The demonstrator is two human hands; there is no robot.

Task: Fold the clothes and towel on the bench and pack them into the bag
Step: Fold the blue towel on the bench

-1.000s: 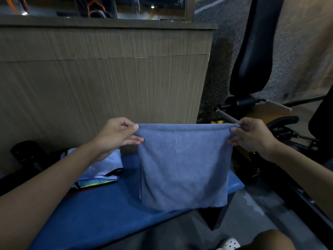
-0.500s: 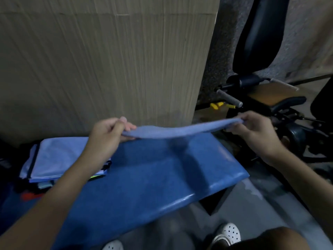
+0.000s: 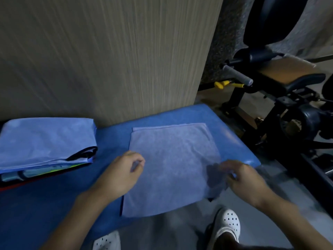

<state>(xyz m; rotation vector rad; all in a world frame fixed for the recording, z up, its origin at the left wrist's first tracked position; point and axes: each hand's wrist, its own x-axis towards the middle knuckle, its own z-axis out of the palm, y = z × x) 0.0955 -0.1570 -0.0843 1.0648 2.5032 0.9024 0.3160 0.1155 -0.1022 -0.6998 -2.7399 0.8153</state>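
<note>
A blue-grey towel (image 3: 173,165) lies folded flat on the right part of the blue padded bench (image 3: 59,201), its near edge hanging slightly over the front. My left hand (image 3: 122,175) is at the towel's left edge, with curled fingers pinching the cloth. At the towel's right edge, my right hand (image 3: 242,179) is blurred and pinches the cloth, which is rumpled and slightly lifted there. A stack of folded clothes (image 3: 46,139), light blue on top with coloured layers beneath, sits on the bench to the left. No bag shows in this view.
A wood-grain panel (image 3: 111,56) rises right behind the bench. A black gym machine (image 3: 281,98) with a grey handle and yellow knob stands close on the right. My feet in white perforated shoes (image 3: 228,226) are on the grey floor in front.
The towel, first held up hanging and then swung level over the bench, now lies flat on it. Both hands have come down to its side edges, and the view has tilted down.
</note>
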